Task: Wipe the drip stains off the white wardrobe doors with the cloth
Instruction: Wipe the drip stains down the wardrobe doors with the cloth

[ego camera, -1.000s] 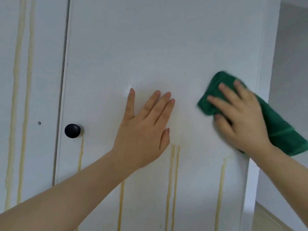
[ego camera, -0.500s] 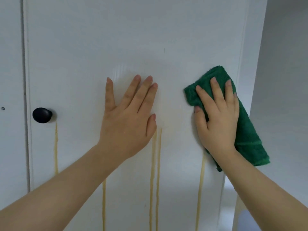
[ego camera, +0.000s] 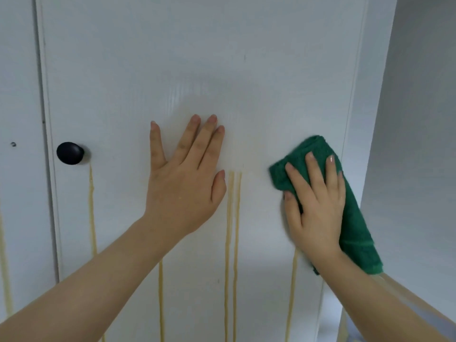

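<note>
The white wardrobe door (ego camera: 192, 58) fills the view. My left hand (ego camera: 183, 178) lies flat on it with straight fingers. To the right, my right hand (ego camera: 315, 206) presses a folded green cloth (ego camera: 355, 228) against the door near its right edge, fingers straight over the cloth. Yellow drip stains run down the door: a pair (ego camera: 232, 243) between my hands, one (ego camera: 292, 292) below my right hand, one (ego camera: 161, 299) under my left forearm, one (ego camera: 91, 213) beneath the knob. The door above my hands looks wiped, with a faint smear.
A round black knob (ego camera: 69, 153) sits at the door's left edge. The neighbouring left door (ego camera: 17, 82) carries another yellow streak (ego camera: 5, 267) at the far left. A grey wall (ego camera: 419, 144) stands to the right of the wardrobe.
My right hand has slid the cloth down the door, from beside my left fingertips to lower by the right edge. The view has shifted slightly; my left hand stays flat on the door.
</note>
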